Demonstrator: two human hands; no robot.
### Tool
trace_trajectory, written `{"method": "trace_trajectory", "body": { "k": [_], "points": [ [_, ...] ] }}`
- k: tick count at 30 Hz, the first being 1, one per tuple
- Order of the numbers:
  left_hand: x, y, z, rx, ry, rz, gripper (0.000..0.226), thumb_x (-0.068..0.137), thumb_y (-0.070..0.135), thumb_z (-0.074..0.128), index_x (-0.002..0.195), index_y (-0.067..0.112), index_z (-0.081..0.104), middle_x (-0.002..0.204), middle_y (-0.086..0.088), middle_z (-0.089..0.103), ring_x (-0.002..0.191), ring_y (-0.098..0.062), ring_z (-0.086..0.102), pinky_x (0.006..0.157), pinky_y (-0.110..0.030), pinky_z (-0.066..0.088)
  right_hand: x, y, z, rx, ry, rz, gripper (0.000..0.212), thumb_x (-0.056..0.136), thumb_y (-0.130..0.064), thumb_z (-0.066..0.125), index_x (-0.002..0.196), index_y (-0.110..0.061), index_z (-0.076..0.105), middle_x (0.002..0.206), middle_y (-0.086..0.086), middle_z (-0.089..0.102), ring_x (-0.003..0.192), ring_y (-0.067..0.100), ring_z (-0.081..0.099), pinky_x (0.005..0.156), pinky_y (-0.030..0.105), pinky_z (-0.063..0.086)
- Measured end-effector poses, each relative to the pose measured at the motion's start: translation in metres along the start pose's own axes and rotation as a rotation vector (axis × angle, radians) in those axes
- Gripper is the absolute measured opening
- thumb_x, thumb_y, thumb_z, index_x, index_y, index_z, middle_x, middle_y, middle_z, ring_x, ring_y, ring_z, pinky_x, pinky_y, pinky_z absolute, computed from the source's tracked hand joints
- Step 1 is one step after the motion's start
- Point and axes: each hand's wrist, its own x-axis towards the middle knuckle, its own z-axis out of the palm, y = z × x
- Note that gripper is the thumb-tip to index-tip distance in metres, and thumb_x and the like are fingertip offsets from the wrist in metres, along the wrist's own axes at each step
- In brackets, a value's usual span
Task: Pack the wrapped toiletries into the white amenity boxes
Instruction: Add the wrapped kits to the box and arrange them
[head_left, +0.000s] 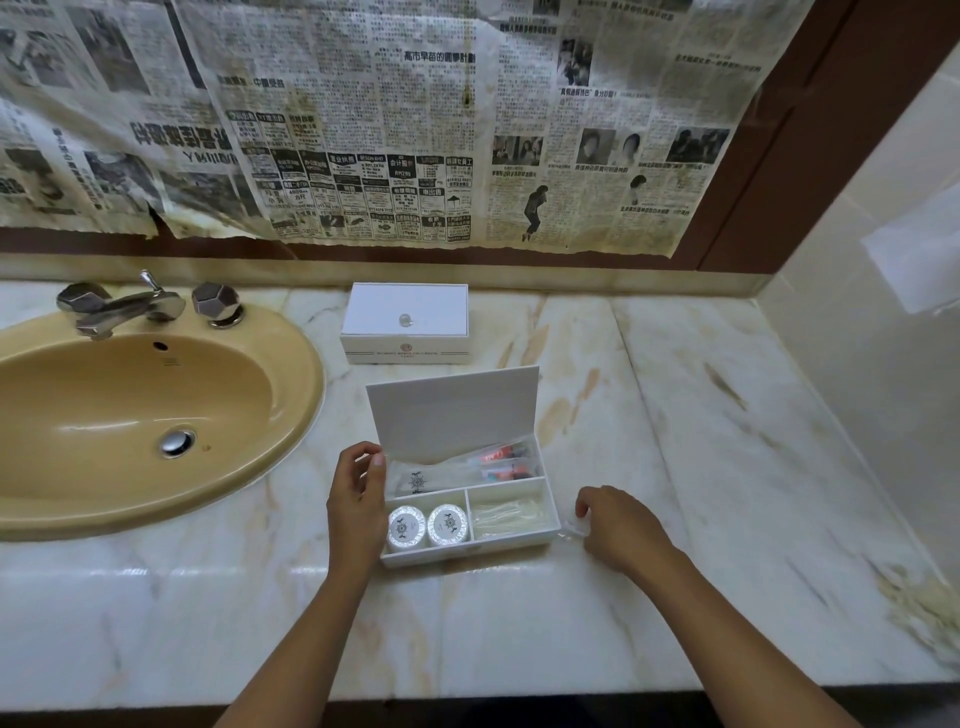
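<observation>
Head view looks down on a marble counter (675, 467) with a tan sink (130, 415) on the left side. An open white box (467, 551) sits on the counter near the front, and its lid (452, 410) stands up at the back. Two round wrapped soaps (427, 526) lie side by side in the front left part of the box. Clear wrapped packs (506, 514) lie in the front right part. Long wrapped packs with red bits (498, 462) lie in the back part. The left hand (356, 499) rests against the left side of the box with its fingers curled loosely, and it holds nothing that I can see. The right hand (618, 530) sits just beside the right side of the box, and its curled fingers pinch a small clear wrapper (574, 530). A closed white box (405, 322) with a little knob on top stands farther back, near the wall covered in newspaper (363, 130).
</observation>
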Motion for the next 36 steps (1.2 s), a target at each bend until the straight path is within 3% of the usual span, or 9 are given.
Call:
{"method": "trace_trajectory", "body": {
  "k": [7, 14, 19, 23, 27, 33, 36],
  "points": [
    [-0.001, 0.002, 0.001, 0.001, 0.007, 0.003, 0.005, 0.099, 0.016, 0.053, 0.101, 0.017, 0.058, 0.093, 0.007, 0.064, 0.076, 0.003, 0.058, 0.067, -0.006, 0.042, 0.002, 0.002, -0.002, -0.003, 0.073, 0.049, 0.032, 0.082, -0.001, 0.045, 0.103, -0.015, 0.065, 0.106, 0.006, 0.062, 0.095, 0.025, 0.062, 0.072, 0.026, 0.045],
    [-0.002, 0.003, 0.001, -0.005, 0.008, 0.006, 0.006, 0.099, 0.015, 0.053, 0.101, 0.016, 0.058, 0.093, 0.007, 0.064, 0.077, 0.004, 0.058, 0.067, -0.006, 0.042, 0.002, 0.002, -0.005, -0.014, 0.093, 0.045, 0.026, 0.084, -0.006, 0.043, 0.100, -0.014, 0.062, 0.102, 0.006, 0.062, 0.092, 0.026, 0.061, 0.068, 0.026, 0.041],
    [-0.001, 0.002, 0.001, -0.002, 0.007, 0.003, 0.005, 0.099, 0.016, 0.053, 0.101, 0.017, 0.058, 0.093, 0.006, 0.064, 0.076, 0.002, 0.058, 0.066, -0.007, 0.043, 0.000, 0.002, -0.008, 0.024, 0.095, 0.031, 0.020, 0.079, -0.003, 0.047, 0.088, -0.016, 0.060, 0.090, 0.002, 0.062, 0.082, 0.022, 0.060, 0.059, 0.024, 0.038],
    [-0.001, 0.002, 0.001, 0.000, 0.009, 0.004, 0.006, 0.098, 0.015, 0.053, 0.102, 0.015, 0.058, 0.093, 0.005, 0.064, 0.076, 0.002, 0.058, 0.067, -0.007, 0.042, -0.001, 0.001, -0.013, 0.062, 0.090, 0.024, 0.003, 0.081, -0.016, 0.060, 0.078, -0.018, 0.059, 0.075, -0.002, 0.058, 0.068, 0.019, 0.055, 0.050, 0.022, 0.033],
    [-0.001, 0.002, 0.001, -0.004, 0.009, 0.009, 0.006, 0.098, 0.015, 0.053, 0.101, 0.014, 0.058, 0.093, 0.005, 0.063, 0.076, 0.003, 0.057, 0.067, -0.006, 0.042, 0.002, 0.001, -0.015, 0.118, 0.088, 0.041, 0.023, 0.090, -0.032, 0.059, 0.082, -0.011, 0.065, 0.081, 0.004, 0.066, 0.076, 0.025, 0.061, 0.056, 0.026, 0.036],
    [-0.001, 0.001, 0.001, -0.011, 0.002, 0.007, 0.005, 0.099, 0.016, 0.053, 0.101, 0.017, 0.058, 0.093, 0.004, 0.063, 0.077, 0.001, 0.057, 0.067, -0.007, 0.042, 0.005, -0.003, -0.015, 0.094, 0.081, 0.048, 0.031, 0.097, -0.021, 0.042, 0.067, -0.019, 0.049, 0.079, -0.001, 0.051, 0.077, 0.023, 0.052, 0.055, 0.026, 0.034],
    [0.000, 0.000, 0.000, -0.015, 0.005, 0.005, 0.006, 0.098, 0.016, 0.053, 0.099, 0.020, 0.058, 0.092, 0.004, 0.063, 0.077, 0.000, 0.057, 0.068, -0.008, 0.042, 0.004, -0.006, -0.019, 0.071, 0.130, 0.012, 0.029, 0.098, -0.020, 0.045, 0.077, -0.014, 0.063, 0.090, 0.001, 0.044, 0.094, 0.023, 0.051, 0.068, 0.027, 0.039]
  ]
}}
